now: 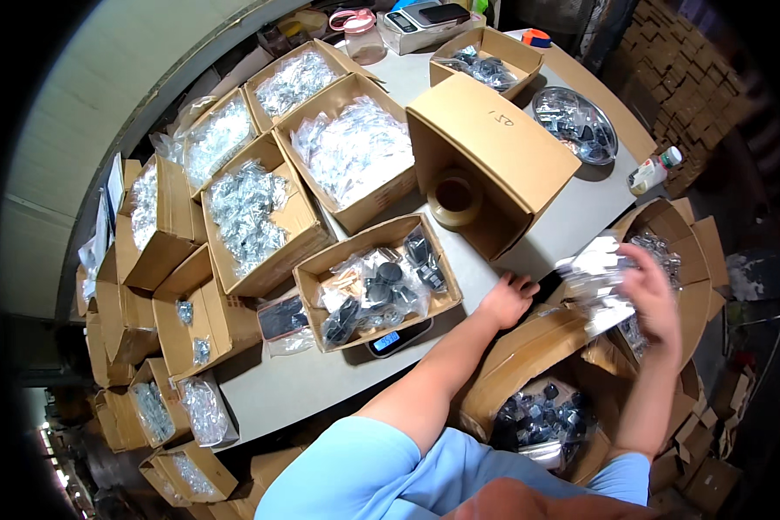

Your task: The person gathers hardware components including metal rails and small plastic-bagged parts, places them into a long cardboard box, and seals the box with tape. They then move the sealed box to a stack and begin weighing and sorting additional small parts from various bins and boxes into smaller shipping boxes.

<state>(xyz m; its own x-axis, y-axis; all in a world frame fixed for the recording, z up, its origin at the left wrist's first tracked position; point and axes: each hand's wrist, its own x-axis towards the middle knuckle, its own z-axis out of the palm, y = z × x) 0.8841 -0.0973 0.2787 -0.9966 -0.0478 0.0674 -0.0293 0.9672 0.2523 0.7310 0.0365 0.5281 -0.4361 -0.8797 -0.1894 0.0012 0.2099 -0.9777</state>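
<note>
My right hand [652, 299], smeared by motion, grips a shiny clear plastic bag [600, 282] over the open boxes at the right; its contents are too blurred to make out. My left hand [510, 301] rests at the table's edge, its fingers bent and slightly apart, with nothing visible in them. Close to its fingertips lies something black, partly hidden. Below my hands, a deep carton [516, 360] holds many small black parts [542, 416] in clear bags. Beyond the bag, another carton [698, 251] contains small silvery packets [654, 251].
Left of my arm, a carton [446, 299] of bagged black parts sits on a digital scale [399, 338]. Several boxes of clear packets line the grey table [269, 390]. A tipped carton [494, 126] holds a tape roll [453, 198]. A round tray [575, 126] and a bottle [654, 171] stand farther right.
</note>
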